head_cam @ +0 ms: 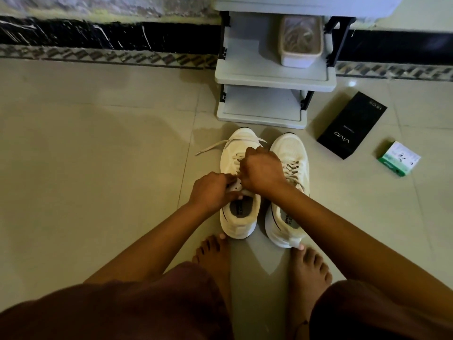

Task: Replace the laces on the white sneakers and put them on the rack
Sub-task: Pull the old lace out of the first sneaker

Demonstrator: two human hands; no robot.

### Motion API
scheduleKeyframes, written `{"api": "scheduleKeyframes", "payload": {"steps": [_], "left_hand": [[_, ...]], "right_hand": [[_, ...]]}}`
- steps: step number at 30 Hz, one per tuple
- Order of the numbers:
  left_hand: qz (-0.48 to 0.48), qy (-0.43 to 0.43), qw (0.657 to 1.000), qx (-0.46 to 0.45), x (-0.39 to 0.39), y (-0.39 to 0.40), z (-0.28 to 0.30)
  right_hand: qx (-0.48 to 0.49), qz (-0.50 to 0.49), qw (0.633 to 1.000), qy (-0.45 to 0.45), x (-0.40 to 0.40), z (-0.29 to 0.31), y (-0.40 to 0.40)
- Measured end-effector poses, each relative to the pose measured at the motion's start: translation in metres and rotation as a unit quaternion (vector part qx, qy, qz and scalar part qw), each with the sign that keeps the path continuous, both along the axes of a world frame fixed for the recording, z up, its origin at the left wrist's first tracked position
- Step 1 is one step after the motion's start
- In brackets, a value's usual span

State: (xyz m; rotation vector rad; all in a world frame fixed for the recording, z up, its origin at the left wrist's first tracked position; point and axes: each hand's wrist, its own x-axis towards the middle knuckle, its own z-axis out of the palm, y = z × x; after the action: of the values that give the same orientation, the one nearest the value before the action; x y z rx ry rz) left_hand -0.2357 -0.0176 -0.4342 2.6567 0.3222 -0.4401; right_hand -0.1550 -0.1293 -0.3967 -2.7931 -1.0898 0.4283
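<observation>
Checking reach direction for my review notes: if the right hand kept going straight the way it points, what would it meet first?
Probably the left hand: the right hand points leftward across the white left sneaker, though depth is unclear.

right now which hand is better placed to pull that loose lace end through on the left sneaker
Right. The right hand sits over the left sneaker's lacing, nearest the loose lace end trailing off toward the toe. The left hand is lower, gripping the tongue, so it likely serves best steadying the shoe.
</observation>
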Motion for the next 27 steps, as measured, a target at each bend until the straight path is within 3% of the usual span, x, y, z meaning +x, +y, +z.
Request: {"api": "scheduleKeyframes", "payload": {"steps": [1, 2, 4, 5, 6, 7, 8, 10, 11, 12, 14, 16, 18, 19, 20, 22, 23, 24, 25, 26, 27], "left_hand": [[0.003, -0.002, 1.0, -0.002, 0.0, 0.001, 0.0], [0.01, -0.003, 1.0, -0.013, 0.0, 0.003, 0.0], [0.044, -0.005, 0.997, -0.069, -0.003, 0.006, -0.001], [0.062, -0.006, 0.994, -0.095, -0.004, 0.008, -0.001], [0.07, -0.01, 0.992, -0.108, -0.005, 0.009, -0.002], [0.07, -0.016, 0.992, -0.106, -0.005, 0.008, -0.002], [0.066, -0.021, 0.993, -0.095, -0.005, 0.007, -0.004], [0.055, -0.027, 0.996, -0.063, -0.004, 0.004, -0.005], [0.051, -0.024, 0.997, -0.049, -0.003, 0.003, -0.005], [0.049, -0.02, 0.998, -0.037, -0.003, 0.003, -0.006], [0.051, -0.02, 0.998, -0.027, -0.004, 0.003, -0.006], [0.07, -0.02, 0.996, -0.047, -0.004, 0.003, -0.005], [0.083, -0.018, 0.995, -0.059, -0.005, 0.005, -0.004], [0.088, -0.015, 0.994, -0.063, -0.006, 0.007, -0.004], [0.093, -0.013, 0.993, -0.066, -0.006, 0.008, -0.004], [0.095, -0.01, 0.994, -0.059, -0.007, 0.008, -0.005], [0.088, -0.012, 0.995, -0.047, -0.007, 0.006, -0.005], [0.077, -0.016, 0.996, -0.033, -0.006, 0.003, -0.005], [0.066, -0.02, 0.997, -0.019, -0.005, 0.0, -0.004], [0.059, -0.022, 0.998, -0.011, -0.004, -0.001, -0.004], [0.057, -0.02, 0.998, -0.011, -0.003, -0.001, -0.004]], "right_hand": [[0.062, -0.076, 0.99, 0.102, 0.002, 0.003, 0.001], [0.125, -0.149, 0.955, 0.223, 0.005, 0.006, 0.0], [0.239, -0.276, 0.83, 0.422, 0.007, 0.01, -0.009], [0.277, -0.317, 0.765, 0.487, 0.006, 0.01, -0.013], [0.301, -0.339, 0.724, 0.521, 0.005, 0.009, -0.017], [0.306, -0.34, 0.72, 0.522, 0.004, 0.007, -0.019], [0.291, -0.317, 0.756, 0.493, 0.002, 0.005, -0.02], [0.152, -0.174, 0.916, 0.327, 0.002, -0.002, -0.021], [0.046, -0.081, 0.974, 0.204, 0.001, -0.004, -0.02], [-0.022, -0.012, 0.995, 0.095, 0.0, -0.006, -0.019], [-0.058, 0.039, 0.997, -0.018, -0.002, -0.003, -0.017], [-0.051, 0.044, 0.996, -0.061, -0.003, -0.002, -0.012], [-0.026, 0.003, 0.999, -0.019, -0.001, 0.002, -0.007], [0.035, -0.066, 0.995, 0.065, 0.0, 0.006, -0.005], [0.114, -0.153, 0.963, 0.188, 0.002, 0.009, -0.004], [0.255, -0.282, 0.825, 0.418, 0.0, 0.016, -0.004], [0.293, -0.314, 0.772, 0.469, -0.002, 0.016, -0.005], [0.313, -0.331, 0.741, 0.494, -0.003, 0.015, -0.006], [0.313, -0.332, 0.744, 0.488, -0.005, 0.014, -0.007], [0.285, -0.306, 0.798, 0.435, -0.002, 0.009, -0.008], [0.213, -0.245, 0.884, 0.338, 0.002, 0.004, -0.011]]}}
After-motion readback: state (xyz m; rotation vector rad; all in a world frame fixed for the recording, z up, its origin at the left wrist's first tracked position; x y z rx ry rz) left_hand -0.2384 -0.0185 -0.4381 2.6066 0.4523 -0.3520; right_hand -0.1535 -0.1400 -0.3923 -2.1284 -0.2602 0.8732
